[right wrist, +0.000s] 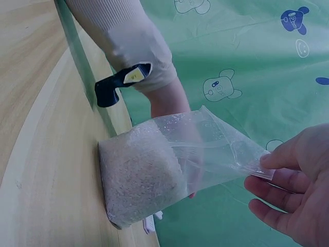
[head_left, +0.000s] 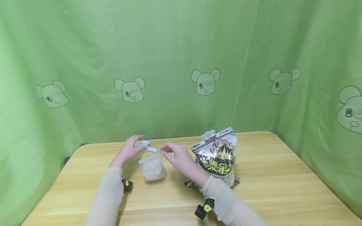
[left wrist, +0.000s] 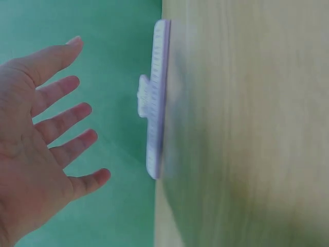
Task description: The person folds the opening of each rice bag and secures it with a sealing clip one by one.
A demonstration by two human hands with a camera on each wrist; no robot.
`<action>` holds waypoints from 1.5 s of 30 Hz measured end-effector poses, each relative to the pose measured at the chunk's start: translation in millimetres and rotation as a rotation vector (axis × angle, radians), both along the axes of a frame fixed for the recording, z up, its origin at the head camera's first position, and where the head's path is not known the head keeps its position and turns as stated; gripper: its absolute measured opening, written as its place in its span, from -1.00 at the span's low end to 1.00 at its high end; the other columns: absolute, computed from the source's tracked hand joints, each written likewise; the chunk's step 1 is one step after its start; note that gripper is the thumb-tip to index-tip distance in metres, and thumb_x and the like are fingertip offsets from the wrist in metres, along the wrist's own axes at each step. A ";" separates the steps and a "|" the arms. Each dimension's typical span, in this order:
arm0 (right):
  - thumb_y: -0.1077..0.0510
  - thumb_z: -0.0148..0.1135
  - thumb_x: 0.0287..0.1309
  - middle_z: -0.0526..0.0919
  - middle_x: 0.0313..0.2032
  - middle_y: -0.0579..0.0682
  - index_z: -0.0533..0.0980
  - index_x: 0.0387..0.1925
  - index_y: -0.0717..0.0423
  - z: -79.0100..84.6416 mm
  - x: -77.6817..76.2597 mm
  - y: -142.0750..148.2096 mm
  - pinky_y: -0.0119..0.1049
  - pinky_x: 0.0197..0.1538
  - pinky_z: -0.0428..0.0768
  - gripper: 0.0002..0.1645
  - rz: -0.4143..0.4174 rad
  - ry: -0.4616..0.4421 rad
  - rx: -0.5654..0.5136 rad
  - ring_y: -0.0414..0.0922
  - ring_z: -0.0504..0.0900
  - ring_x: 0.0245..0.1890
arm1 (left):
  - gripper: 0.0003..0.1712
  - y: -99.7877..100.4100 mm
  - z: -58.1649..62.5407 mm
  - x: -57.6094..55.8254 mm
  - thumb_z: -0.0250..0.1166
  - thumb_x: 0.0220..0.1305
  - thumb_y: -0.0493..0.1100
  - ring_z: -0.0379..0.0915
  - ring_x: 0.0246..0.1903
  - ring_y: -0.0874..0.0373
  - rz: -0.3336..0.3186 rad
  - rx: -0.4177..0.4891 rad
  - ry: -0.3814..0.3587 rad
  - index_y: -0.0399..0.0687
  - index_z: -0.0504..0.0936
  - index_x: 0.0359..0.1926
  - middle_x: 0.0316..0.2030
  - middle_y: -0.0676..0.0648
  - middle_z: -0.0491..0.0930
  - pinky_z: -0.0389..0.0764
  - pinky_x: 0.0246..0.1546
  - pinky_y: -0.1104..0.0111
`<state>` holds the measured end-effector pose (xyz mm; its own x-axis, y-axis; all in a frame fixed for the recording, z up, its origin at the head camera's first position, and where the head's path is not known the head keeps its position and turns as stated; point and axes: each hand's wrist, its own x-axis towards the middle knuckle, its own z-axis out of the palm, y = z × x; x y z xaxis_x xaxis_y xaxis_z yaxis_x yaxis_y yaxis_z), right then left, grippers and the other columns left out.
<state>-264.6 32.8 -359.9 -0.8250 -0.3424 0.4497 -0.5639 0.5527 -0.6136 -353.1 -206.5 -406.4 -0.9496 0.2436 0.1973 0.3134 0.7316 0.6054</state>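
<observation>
A clear plastic bag of rice (head_left: 153, 170) stands on the table, its upper part drawn up above the white grains. My right hand (head_left: 181, 158) pinches the top corner of this bag between thumb and fingers, seen closely in the right wrist view, where the see-through upper part (right wrist: 211, 146) stretches toward the fingers. Behind the bag, a pale lilac bag clip (left wrist: 157, 103) lies near the table's far edge. Beside that clip is my left hand (head_left: 130, 151), fingers spread apart and nothing held; the left wrist view shows a gap between fingers and clip.
Just right of my right hand stands a large printed bag (head_left: 219, 163), black and white with yellow characters. Another long bag clip (head_left: 212, 140) is across its top. The wooden table (head_left: 282, 188) meets a green curtain (head_left: 169, 47) with bear-head drawings at the back and sides.
</observation>
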 end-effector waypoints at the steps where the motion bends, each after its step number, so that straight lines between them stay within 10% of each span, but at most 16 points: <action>1: 0.13 0.17 0.09 0.69 -0.32 -0.09 0.54 -0.25 0.01 0.1 0.1 -0.2 -0.33 -0.10 0.58 -0.85 0.001 -0.001 0.002 -0.19 0.64 -0.25 | -0.35 -0.9 -1.9 -1.7 0.24 0.11 0.01 0.09 0.26 -0.14 -0.005 0.005 -0.010 -0.04 0.29 0.21 0.24 -0.16 0.26 0.08 0.25 -0.09; 21: 0.13 0.17 0.09 0.69 -0.35 -0.10 0.53 -0.26 0.02 1.7 3.5 -1.4 -0.34 -0.12 0.58 -0.85 -0.003 -0.005 0.006 -0.19 0.64 -0.25 | -0.23 4.0 -25.8 -28.2 0.23 0.09 -0.22 -0.10 0.31 -0.24 -0.100 0.024 -0.189 -0.02 0.12 0.31 0.33 -0.25 0.02 -0.04 0.24 -0.17; 29: 0.11 0.16 0.10 0.69 -0.33 -0.08 0.53 -0.25 0.01 2.1 3.1 -0.6 -0.21 -0.09 0.59 -0.84 0.002 -0.021 -0.007 -0.15 0.63 -0.23 | -0.32 5.3 -27.6 -27.6 0.22 0.03 -0.34 0.31 0.08 -0.19 -0.076 0.025 -0.186 -0.21 0.24 0.23 0.13 -0.24 0.37 0.29 0.12 -0.08; 45: 0.10 0.15 0.11 0.69 -0.32 -0.12 0.54 -0.26 0.00 -0.7 2.7 0.1 -0.34 -0.10 0.58 -0.85 -0.005 0.015 0.009 -0.20 0.63 -0.25 | -0.29 -6.1 -18.9 -14.0 0.22 -0.13 -0.42 0.40 -0.07 -0.08 0.021 -0.090 -0.182 -0.16 0.34 0.18 0.05 -0.25 0.45 0.43 -0.02 0.04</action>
